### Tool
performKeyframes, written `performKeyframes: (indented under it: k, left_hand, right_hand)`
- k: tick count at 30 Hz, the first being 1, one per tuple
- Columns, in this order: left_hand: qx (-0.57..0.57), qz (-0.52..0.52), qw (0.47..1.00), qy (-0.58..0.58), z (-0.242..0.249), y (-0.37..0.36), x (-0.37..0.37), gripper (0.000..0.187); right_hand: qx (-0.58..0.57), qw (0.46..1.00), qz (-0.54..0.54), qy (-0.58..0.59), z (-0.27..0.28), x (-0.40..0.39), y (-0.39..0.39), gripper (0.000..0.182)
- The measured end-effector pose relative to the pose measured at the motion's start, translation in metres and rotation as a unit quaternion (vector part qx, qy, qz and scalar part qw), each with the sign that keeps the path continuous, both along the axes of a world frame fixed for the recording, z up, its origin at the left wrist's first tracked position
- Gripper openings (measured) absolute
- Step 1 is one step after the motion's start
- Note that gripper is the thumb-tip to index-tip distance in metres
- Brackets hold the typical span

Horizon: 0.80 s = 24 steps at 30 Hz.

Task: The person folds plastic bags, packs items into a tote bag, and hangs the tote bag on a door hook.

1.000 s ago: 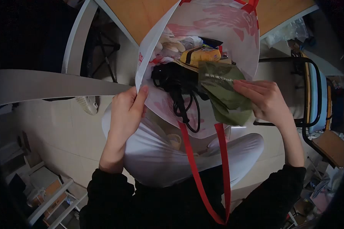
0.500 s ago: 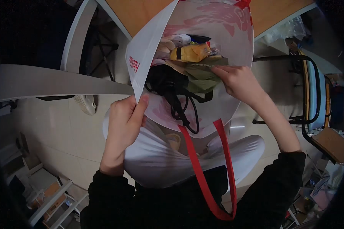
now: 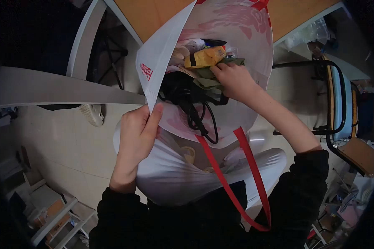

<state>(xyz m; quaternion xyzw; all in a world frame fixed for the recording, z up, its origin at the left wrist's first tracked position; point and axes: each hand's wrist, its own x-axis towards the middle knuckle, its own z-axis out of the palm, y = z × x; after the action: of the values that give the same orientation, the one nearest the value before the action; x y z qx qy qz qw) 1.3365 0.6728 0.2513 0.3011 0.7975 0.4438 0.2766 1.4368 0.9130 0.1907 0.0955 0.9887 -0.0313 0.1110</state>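
A large white bag with red print and a red strap handle lies open toward me. My left hand pinches its rim at the near left corner. Inside the bag, my right hand is closed on olive green cloth. Just beyond its fingertips is a yellow package with a black band. Black cables and a black item rest at the bag's near left side. My right fingertips are partly hidden by the cloth.
Behind the bag is a wooden tabletop. A grey bar crosses on the left, near a light shoe on the floor. On the right stands a chair with a black frame. Clear plastic bags lie at the upper right.
My right hand has moved left and deeper into the bag, and the green cloth is now bunched up. The red strap has swung right. My left hand keeps its hold on the rim.
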Motion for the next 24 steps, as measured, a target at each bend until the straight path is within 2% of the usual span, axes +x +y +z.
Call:
performKeyframes:
  k: [1, 3, 5, 7, 9, 13, 15, 16, 17, 19, 22, 24]
  left_hand:
    - [-0.002, -0.007, 1.0, 0.007, -0.001, 0.0, 0.0, 0.037]
    - [-0.005, -0.013, 1.0, 0.003, -0.001, 0.0, 0.002, 0.036]
    - [-0.007, -0.018, 1.0, -0.003, -0.002, 0.002, 0.002, 0.036]
    - [0.02, 0.019, 0.998, -0.048, -0.005, 0.003, 0.002, 0.035]
    - [0.02, 0.028, 0.998, -0.047, -0.005, 0.004, 0.001, 0.035]
    - [0.022, 0.03, 0.998, -0.055, -0.011, 0.004, -0.001, 0.036]
    - [0.023, 0.032, 0.997, -0.064, -0.012, 0.006, -0.003, 0.036]
    - [0.023, 0.034, 0.997, -0.072, -0.013, 0.006, -0.003, 0.036]
    - [0.021, 0.033, 0.997, -0.071, -0.012, 0.006, -0.004, 0.036]
    - [0.022, 0.035, 0.997, -0.064, -0.01, 0.007, -0.002, 0.035]
    - [0.016, 0.039, 0.997, -0.063, -0.01, 0.006, -0.004, 0.035]
    - [0.011, 0.041, 0.998, -0.054, -0.01, 0.007, -0.004, 0.035]
  right_hand:
    - [-0.001, 1.0, -0.002, 0.0, -0.004, -0.002, -0.002, 0.045]
    - [0.037, 0.999, -0.018, 0.035, -0.011, -0.001, -0.003, 0.034]
    - [0.026, 0.998, -0.044, 0.04, -0.006, -0.003, 0.012, 0.033]
    - [0.013, 0.997, -0.065, 0.047, 0.002, -0.004, 0.036, 0.031]
    - [-0.023, 0.977, -0.148, 0.153, 0.008, 0.001, 0.064, 0.022]
    - [-0.072, 0.977, -0.112, 0.165, 0.004, -0.001, 0.076, 0.024]
    - [-0.085, 0.987, -0.063, 0.118, 0.008, -0.003, 0.052, 0.026]
    - [-0.059, 0.992, -0.101, 0.053, 0.012, -0.004, 0.04, 0.03]
    - [-0.061, 0.991, -0.102, 0.054, 0.006, -0.01, 0.04, 0.03]
    - [-0.088, 0.99, -0.101, -0.052, -0.008, -0.019, 0.043, 0.044]
    - [-0.119, 0.984, -0.107, -0.081, -0.009, -0.024, 0.049, 0.036]
    - [-0.112, 0.986, -0.107, -0.055, 0.0, -0.02, 0.05, 0.039]
